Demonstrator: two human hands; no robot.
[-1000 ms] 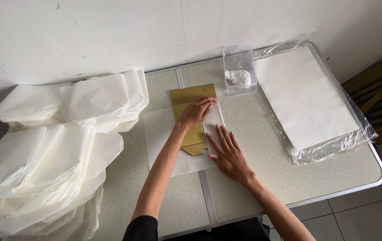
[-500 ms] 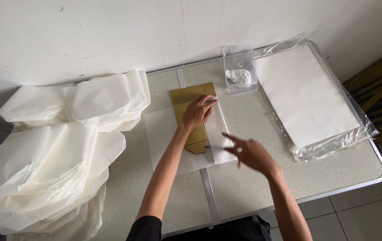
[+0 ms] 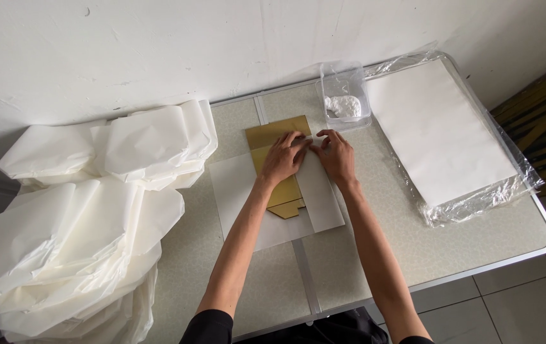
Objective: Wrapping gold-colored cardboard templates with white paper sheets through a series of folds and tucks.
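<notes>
Hands meet over the gold card [image 3: 272, 136]: left hand [image 3: 282, 159] presses it flat, right hand [image 3: 335, 156] pinches the white sheet [image 3: 324, 204]; folding calls for a taut, square edge.

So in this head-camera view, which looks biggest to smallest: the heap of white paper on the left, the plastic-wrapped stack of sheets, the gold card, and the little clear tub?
1. Heap of white paper, though it sits nearer the camera, which may exaggerate it.
2. Plastic-wrapped stack of sheets.
3. Gold card, partly hidden under both hands.
4. Clear tub.
</notes>
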